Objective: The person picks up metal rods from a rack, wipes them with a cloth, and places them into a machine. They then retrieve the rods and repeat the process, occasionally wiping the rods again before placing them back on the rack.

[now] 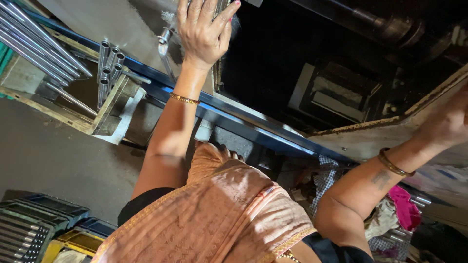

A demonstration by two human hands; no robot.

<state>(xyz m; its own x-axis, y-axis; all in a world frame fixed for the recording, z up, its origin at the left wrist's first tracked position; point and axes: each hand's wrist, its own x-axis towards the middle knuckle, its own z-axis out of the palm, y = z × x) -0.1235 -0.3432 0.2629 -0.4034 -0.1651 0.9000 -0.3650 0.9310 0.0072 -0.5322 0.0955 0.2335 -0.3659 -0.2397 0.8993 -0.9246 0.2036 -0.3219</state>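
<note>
- Left hand (204, 30) is raised at the machine's edge, fingers (225, 17) curled over a metal part (165, 41); the exact grip is hidden.
- Right hand (451, 122) presses on the machine's rim (370, 139); fingers out of view.
- 5 steel tubes (108, 65) stand in a wooden tray (105, 109), near the left hand.

There is just one view, from a camera worn on the person's head. It looks steeply down along the body and is rolled, so the blue steel rail (253, 124) of the machine runs slantwise across the picture. It sits close: the peach patterned cloth (214, 214) on the chest fills the bottom, both forearms stretch away from it, and grey concrete floor (53, 156) shows at the left.
</note>
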